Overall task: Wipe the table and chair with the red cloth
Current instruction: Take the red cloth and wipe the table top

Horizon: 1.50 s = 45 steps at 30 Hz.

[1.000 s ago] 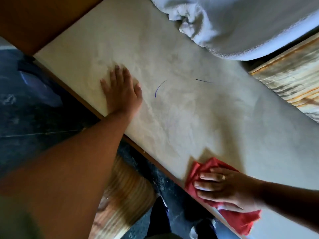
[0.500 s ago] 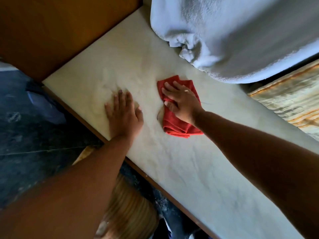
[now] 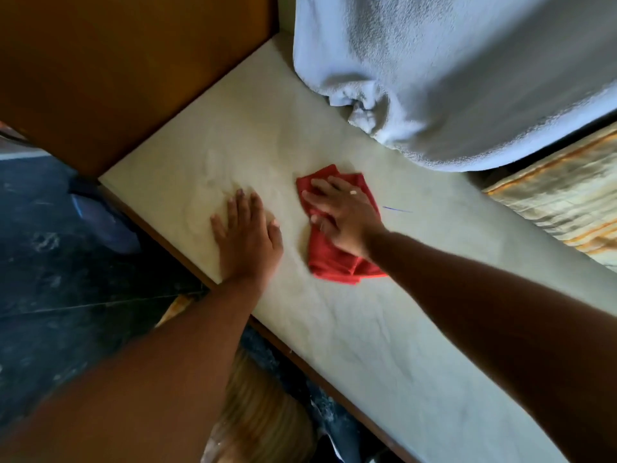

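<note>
The red cloth (image 3: 337, 252) is pressed flat on the table (image 3: 384, 345) under the spread right hand (image 3: 340, 215), not clenched around it. The left hand (image 3: 248, 238) is laid palm-down, fingers extended, just beside the cloth, grasping nothing.

There is a single view, from a camera worn on the person's head, looking steeply down and forward over both bare forearms. It sits close above the pale, marbled cream table top (image 3: 384, 345), which runs diagonally from the upper left to the lower right of the frame; its near edge slants down the middle, with dark stone floor (image 3: 50, 295) to the left below it. The table's left end corner lies at centre left, against a brown wooden panel (image 3: 117, 61). The far edge is partly covered by a light blue fleecy blanket (image 3: 450, 61) at the upper right. The wide lens bends straight edges near the borders. No second view exists to share any part of the scene.
</note>
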Tool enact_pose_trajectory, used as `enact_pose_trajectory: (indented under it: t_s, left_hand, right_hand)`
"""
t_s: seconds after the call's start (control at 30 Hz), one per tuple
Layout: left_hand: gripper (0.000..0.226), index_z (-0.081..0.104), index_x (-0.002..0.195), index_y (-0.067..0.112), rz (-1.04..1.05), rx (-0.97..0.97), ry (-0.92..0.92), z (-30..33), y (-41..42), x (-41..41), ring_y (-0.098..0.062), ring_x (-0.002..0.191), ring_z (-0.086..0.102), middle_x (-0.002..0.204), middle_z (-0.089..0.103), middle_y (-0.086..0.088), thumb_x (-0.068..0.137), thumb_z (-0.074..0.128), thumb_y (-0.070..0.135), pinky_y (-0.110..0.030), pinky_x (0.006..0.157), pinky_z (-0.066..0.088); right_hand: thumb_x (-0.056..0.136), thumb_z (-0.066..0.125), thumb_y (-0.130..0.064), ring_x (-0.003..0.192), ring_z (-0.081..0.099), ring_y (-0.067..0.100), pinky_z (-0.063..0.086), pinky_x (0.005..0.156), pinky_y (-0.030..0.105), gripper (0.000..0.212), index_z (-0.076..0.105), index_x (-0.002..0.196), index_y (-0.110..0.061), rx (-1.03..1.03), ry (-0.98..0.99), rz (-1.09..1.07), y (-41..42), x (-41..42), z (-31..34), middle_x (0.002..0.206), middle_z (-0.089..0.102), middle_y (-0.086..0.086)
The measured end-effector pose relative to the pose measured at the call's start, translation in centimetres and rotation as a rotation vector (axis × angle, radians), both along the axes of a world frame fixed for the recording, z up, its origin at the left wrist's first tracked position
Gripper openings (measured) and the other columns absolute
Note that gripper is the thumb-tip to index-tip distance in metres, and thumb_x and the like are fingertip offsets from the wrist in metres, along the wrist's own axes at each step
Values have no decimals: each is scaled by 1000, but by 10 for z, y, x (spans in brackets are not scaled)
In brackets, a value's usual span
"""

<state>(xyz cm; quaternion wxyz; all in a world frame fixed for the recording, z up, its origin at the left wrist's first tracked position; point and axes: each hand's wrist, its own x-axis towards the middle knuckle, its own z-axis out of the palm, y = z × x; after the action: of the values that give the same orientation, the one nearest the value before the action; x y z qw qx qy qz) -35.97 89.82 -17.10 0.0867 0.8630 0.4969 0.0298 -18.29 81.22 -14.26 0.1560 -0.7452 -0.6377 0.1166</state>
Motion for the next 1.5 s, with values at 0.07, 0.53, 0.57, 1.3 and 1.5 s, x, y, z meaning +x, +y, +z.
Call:
enact_pose_trajectory:
  t_s: [0.07, 0.53, 0.57, 1.3, 1.5]
  left_hand:
    - [65, 26, 156, 9, 0, 4, -7, 0, -1, -1, -32, 152, 18, 163, 23, -18, 97, 42, 34, -58, 119, 7]
    - [66, 20, 157, 8, -1, -6, 67, 5, -4, 2, -32, 152, 16, 164, 17, -18, 99, 39, 32, -59, 120, 9]
    - [66, 19, 157, 8, -4, -8, 67, 7, -5, 3, -32, 152, 15, 164, 16, -18, 99, 39, 32, -59, 120, 9]
    - [64, 19, 157, 8, -16, 31, 94, 0, -3, 5, -33, 152, 14, 164, 16, -18, 100, 35, 34, -59, 119, 10]
    - [64, 18, 157, 9, -20, 19, 71, -3, -2, 1, -31, 153, 13, 165, 15, -17, 101, 35, 34, -57, 120, 6]
  right_hand:
    - [95, 57, -35, 141, 36, 33, 24, 118, 44, 44, 57, 138, -26, 1, 32, 190, -47, -28, -4, 151, 48, 3]
    - [94, 58, -34, 138, 45, 30, 32, 114, 40, 44, 62, 133, -14, 29, 74, 33, -113, 13, -13, 144, 55, 2]
    - [96, 56, -38, 138, 45, 27, 33, 114, 35, 44, 63, 131, -13, 21, 102, 106, -127, 22, -10, 143, 56, 0]
    - [94, 34, -56, 132, 47, 43, 36, 108, 55, 65, 55, 139, -15, -30, -119, -253, -120, 135, 3, 147, 50, 16]
    - [91, 59, -35, 141, 38, 37, 25, 116, 45, 51, 56, 140, -23, 58, -87, -44, -61, 0, -14, 152, 47, 4]
